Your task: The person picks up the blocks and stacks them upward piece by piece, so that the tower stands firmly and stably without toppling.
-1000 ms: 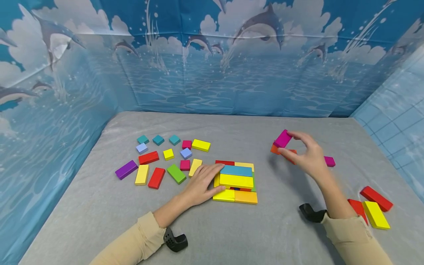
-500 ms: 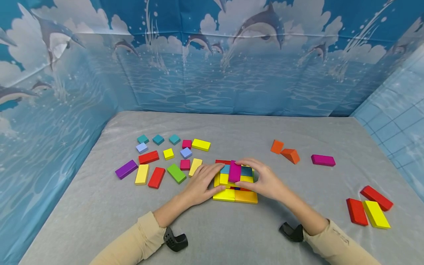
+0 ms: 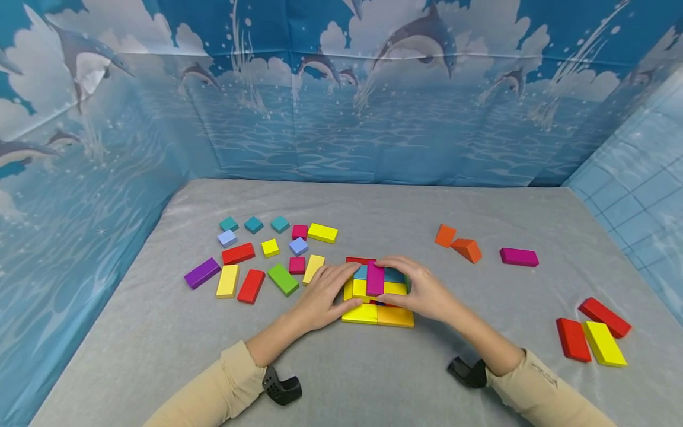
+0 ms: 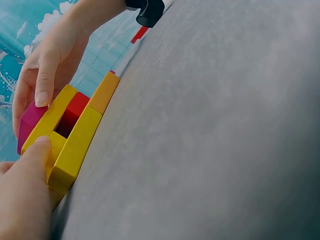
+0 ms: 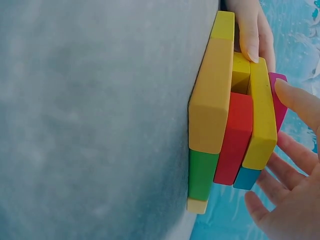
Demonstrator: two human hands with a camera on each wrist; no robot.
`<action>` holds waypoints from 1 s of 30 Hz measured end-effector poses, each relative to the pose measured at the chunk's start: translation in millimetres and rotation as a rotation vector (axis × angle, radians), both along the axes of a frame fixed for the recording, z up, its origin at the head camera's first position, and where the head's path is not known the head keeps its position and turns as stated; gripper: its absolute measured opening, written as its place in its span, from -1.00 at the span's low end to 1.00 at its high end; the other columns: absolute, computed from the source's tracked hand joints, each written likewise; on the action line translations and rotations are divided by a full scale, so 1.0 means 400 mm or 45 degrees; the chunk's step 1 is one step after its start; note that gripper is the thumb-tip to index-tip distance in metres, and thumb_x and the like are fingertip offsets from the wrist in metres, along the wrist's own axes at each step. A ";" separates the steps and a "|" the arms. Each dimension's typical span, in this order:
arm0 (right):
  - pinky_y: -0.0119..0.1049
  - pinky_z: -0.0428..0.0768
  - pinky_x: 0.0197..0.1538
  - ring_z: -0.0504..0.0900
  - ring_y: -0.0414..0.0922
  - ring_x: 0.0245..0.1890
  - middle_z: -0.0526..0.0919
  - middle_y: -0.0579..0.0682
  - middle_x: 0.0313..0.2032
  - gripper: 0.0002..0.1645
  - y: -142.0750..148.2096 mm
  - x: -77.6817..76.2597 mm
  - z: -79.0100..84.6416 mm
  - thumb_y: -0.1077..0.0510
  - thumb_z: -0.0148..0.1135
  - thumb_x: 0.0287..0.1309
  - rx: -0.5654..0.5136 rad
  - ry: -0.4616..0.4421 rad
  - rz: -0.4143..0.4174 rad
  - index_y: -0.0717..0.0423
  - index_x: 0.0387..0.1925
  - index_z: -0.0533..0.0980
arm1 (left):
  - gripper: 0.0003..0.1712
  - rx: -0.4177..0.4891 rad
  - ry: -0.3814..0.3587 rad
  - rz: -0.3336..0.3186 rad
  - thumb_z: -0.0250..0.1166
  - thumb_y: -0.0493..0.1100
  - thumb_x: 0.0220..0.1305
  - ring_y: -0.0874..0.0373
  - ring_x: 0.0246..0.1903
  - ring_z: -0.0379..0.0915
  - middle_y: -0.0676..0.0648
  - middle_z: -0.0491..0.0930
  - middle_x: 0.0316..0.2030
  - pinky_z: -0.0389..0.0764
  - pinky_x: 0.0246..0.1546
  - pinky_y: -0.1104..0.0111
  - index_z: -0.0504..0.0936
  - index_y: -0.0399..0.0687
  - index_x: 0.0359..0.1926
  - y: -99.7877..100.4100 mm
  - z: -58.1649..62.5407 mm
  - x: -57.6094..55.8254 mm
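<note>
A low stack of coloured wooden blocks (image 3: 395,317) stands mid-table, with yellow, orange, red, green and blue pieces in layers. Across its upper yellow block (image 5: 262,115) and blue block (image 3: 393,275) lies a magenta block (image 3: 375,279). My right hand (image 3: 427,290) pinches that magenta block lengthwise, thumb at the near end and fingers at the far end. My left hand (image 3: 325,296) holds the stack's left side, thumb in front and fingers behind. In the left wrist view its thumb (image 4: 37,152) presses beside the yellow pieces.
Left of the stack lie several loose blocks, among them a purple block (image 3: 202,273) and a green block (image 3: 283,279). On the right are orange triangular blocks (image 3: 466,250), another magenta block (image 3: 519,257), two red blocks (image 3: 573,340) and a yellow block (image 3: 604,343).
My right hand has carried the magenta block leftward from the orange blocks and set it across the stack's top, still pinching it. The left hand has stayed at the stack's left side.
</note>
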State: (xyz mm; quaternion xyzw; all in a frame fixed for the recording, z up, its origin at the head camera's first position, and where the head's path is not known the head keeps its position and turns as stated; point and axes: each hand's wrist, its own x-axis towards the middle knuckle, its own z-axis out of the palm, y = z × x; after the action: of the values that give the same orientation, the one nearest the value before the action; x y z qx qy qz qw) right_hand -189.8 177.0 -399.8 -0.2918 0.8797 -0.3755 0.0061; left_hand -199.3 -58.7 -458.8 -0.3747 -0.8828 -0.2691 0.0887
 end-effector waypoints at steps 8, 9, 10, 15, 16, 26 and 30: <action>-0.04 0.46 0.05 0.40 -0.03 0.09 0.46 0.02 0.10 -0.32 0.000 -0.003 -0.005 0.03 0.44 -0.13 0.016 0.026 0.019 0.05 0.09 0.43 | -0.21 0.031 0.001 -0.005 0.16 0.14 0.20 0.11 0.25 0.11 -0.03 0.20 0.31 0.11 0.25 0.15 0.12 -0.06 0.36 -0.001 0.003 0.001; -0.04 0.46 0.05 0.40 -0.04 0.09 0.46 0.02 0.10 -0.31 0.000 -0.004 -0.005 0.01 0.43 -0.13 0.016 0.029 0.022 0.05 0.10 0.43 | -0.19 0.041 -0.002 -0.006 0.16 0.14 0.20 0.12 0.26 0.10 -0.03 0.18 0.31 0.11 0.25 0.15 0.11 -0.06 0.36 0.000 0.004 0.001; -0.04 0.46 0.05 0.40 -0.03 0.09 0.46 0.01 0.10 -0.30 0.001 -0.004 -0.005 0.00 0.43 -0.13 0.014 0.028 0.028 0.05 0.10 0.42 | -0.18 0.051 -0.008 -0.006 0.15 0.14 0.19 0.12 0.27 0.08 -0.03 0.17 0.32 0.11 0.25 0.15 0.09 -0.05 0.37 0.000 0.006 0.001; 0.06 0.40 0.08 0.37 0.02 0.10 0.43 0.04 0.12 -0.26 0.028 -0.013 0.005 0.01 0.42 -0.10 -0.059 -0.010 0.045 0.08 0.15 0.37 | -0.15 0.116 -0.054 -0.020 0.17 0.17 0.16 0.12 0.28 0.06 -0.03 0.16 0.32 0.12 0.25 0.10 0.08 -0.04 0.37 0.011 0.019 -0.002; 0.09 0.38 0.09 0.37 0.04 0.10 0.43 0.05 0.12 -0.26 0.040 -0.018 0.009 0.04 0.41 -0.09 -0.081 -0.011 0.030 0.09 0.15 0.36 | -0.14 0.127 -0.067 -0.028 0.18 0.17 0.14 0.13 0.28 0.06 -0.03 0.16 0.32 0.12 0.25 0.10 0.09 -0.04 0.37 0.015 0.023 -0.003; 0.18 0.27 0.07 0.33 0.18 0.07 0.39 0.26 0.12 -0.34 0.251 -0.061 0.015 0.10 0.28 0.07 -0.132 0.090 -0.637 0.24 0.18 0.32 | -0.11 0.108 -0.093 -0.119 0.25 0.18 0.07 0.20 0.27 0.05 0.02 0.15 0.32 0.15 0.23 0.13 0.13 0.01 0.35 0.037 0.037 -0.029; 0.21 0.23 0.03 0.31 0.24 0.07 0.38 0.32 0.10 -0.35 0.332 -0.073 -0.029 0.19 0.32 0.00 -0.084 0.271 -0.857 0.29 0.15 0.35 | -0.15 0.100 -0.109 -0.128 0.25 0.17 0.08 0.21 0.26 0.06 0.06 0.16 0.30 0.14 0.24 0.14 0.13 0.09 0.35 0.039 0.036 -0.030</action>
State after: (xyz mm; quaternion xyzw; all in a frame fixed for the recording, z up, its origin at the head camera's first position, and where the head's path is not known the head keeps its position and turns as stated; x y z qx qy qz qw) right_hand -218.9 309.8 -411.2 -0.0233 0.9097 -0.3521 -0.2190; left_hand -211.5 -42.9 -444.4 -0.4029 -0.8546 -0.3234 0.0520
